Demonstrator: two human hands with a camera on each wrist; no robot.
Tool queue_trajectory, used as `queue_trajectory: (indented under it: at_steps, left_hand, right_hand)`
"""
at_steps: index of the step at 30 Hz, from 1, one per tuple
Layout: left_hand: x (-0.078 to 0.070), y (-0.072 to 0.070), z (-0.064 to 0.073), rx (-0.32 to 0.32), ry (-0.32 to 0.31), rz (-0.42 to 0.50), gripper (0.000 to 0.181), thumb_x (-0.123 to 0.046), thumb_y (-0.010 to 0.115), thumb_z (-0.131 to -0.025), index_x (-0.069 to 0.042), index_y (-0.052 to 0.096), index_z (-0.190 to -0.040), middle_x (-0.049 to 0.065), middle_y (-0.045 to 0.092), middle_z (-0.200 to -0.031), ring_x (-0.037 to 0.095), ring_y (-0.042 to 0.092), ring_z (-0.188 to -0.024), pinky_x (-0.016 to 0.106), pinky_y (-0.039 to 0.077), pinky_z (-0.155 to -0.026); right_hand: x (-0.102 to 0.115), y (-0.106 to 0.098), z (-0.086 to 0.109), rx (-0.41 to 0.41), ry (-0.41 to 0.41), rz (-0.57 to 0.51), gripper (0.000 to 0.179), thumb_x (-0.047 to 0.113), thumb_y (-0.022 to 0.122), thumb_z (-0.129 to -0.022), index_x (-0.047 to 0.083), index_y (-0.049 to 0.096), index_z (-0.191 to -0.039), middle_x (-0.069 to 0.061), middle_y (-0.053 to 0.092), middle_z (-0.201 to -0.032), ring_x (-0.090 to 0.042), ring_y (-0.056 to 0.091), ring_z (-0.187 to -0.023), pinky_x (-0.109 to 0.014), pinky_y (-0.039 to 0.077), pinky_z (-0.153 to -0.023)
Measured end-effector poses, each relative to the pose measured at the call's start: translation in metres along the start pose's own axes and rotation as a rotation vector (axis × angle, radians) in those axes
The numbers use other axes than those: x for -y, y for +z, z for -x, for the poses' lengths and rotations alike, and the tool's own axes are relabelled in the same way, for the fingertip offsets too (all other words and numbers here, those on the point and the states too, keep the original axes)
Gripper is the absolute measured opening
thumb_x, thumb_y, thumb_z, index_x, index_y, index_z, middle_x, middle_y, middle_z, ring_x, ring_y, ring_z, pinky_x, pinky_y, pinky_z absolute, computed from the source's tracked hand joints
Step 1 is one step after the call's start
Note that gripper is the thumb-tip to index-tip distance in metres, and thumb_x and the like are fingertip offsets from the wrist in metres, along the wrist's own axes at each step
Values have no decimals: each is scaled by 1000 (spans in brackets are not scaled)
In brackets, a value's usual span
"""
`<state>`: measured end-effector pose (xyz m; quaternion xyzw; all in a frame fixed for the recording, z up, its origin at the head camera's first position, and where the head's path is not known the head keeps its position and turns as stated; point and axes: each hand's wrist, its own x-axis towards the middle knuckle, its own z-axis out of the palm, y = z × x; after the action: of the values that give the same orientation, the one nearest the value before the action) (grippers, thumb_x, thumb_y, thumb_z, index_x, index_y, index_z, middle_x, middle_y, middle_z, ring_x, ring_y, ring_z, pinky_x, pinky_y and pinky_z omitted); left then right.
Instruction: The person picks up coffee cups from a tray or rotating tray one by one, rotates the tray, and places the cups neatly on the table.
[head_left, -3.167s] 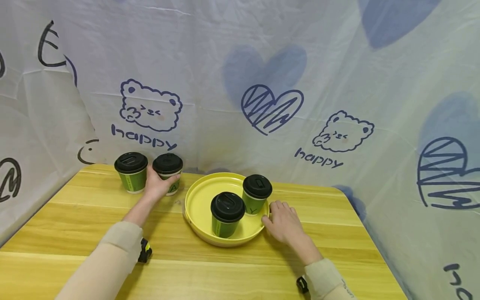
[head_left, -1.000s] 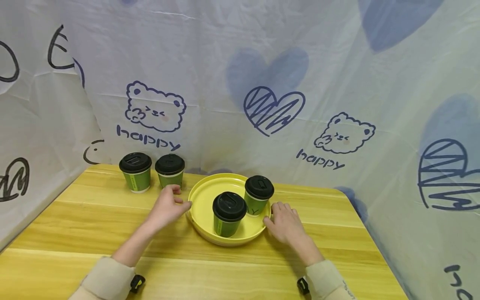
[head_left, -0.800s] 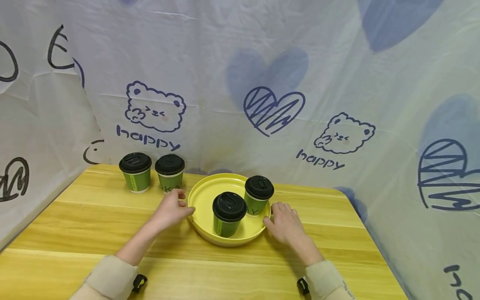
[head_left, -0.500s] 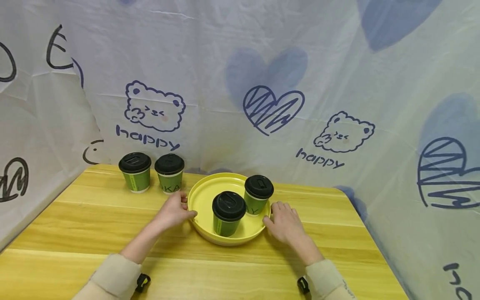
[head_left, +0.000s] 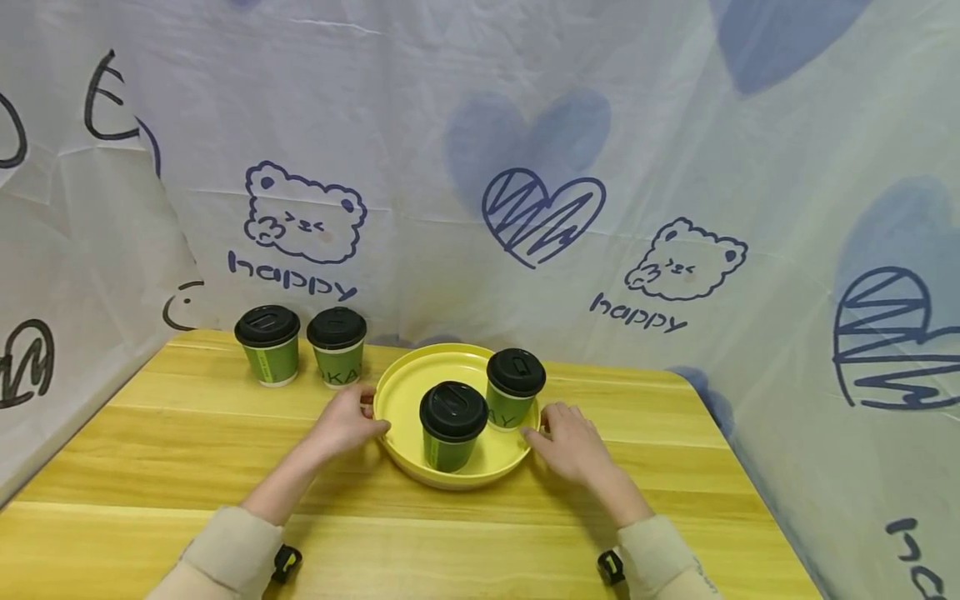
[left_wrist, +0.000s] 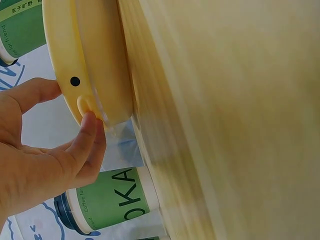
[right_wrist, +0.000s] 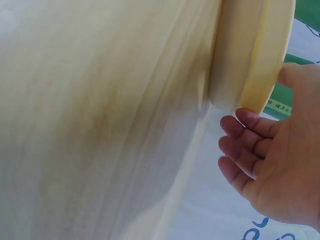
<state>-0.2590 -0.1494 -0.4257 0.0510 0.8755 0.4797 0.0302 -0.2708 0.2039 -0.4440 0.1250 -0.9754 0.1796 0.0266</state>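
In the head view, the yellow tray [head_left: 401,408] rests on the table [head_left: 420,550] between your left hand [head_left: 347,425] and your right hand [head_left: 572,443], carrying a lidded front cup [head_left: 452,427] and a lidded rear cup [head_left: 514,388]. An outer cup [head_left: 268,346] and an inner cup [head_left: 337,346], also lidded, stand left of it. Left wrist view: your grip pinches the tray wall between thumb [left_wrist: 39,93] and fingers [left_wrist: 89,131], beside a black dot [left_wrist: 75,81]. Right wrist view: your grip pinches the rim between thumb and index finger [right_wrist: 256,123].

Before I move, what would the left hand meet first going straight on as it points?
The yellow tray: the left hand pinches its rim, so going straight on would likely push against it at once.
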Motion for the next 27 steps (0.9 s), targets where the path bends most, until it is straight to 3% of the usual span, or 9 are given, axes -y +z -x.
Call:
queue_trajectory:
  at_steps: [7, 12, 18, 27]
  left_hand:
    - [0, -2, -3, 1, -1, -19, 65, 0, 73, -82, 21, 48, -138, 33, 63, -125, 38, 64, -113, 41, 58, -91]
    - [2, -4, -7, 16, -3, -30, 65, 0, 71, -81, 20, 48, -139, 33, 61, -129, 37, 64, -113, 39, 58, -89]
    - [2, -6, -11, 21, 3, -46, 68, -1, 70, -81, 21, 45, -141, 34, 58, -134, 39, 62, -116, 39, 57, -89]
    - [4, -7, -17, 31, 1, -13, 67, 2, 67, -82, 19, 46, -143, 33, 57, -137, 41, 61, -120, 38, 58, -90]
  right_hand:
    - [-3, -2, -1, -33, 70, -315, 40, 21, 62, -100, -6, 59, -129, -14, 63, -112, -25, 61, -95, -43, 54, -84]
    - [-3, -1, -6, -104, 111, -467, 39, 11, 60, -98, -5, 60, -134, -14, 66, -114, -26, 63, -98, -34, 52, -79]
    - [0, -1, -9, -127, 164, -573, 44, 9, 60, -97, -6, 58, -138, -17, 66, -123, -30, 66, -106, -30, 54, -77]
    - [1, 1, -9, -145, 156, -591, 41, 2, 63, -94, -6, 61, -135, -20, 66, -125, -29, 68, -100, -28, 53, -72]
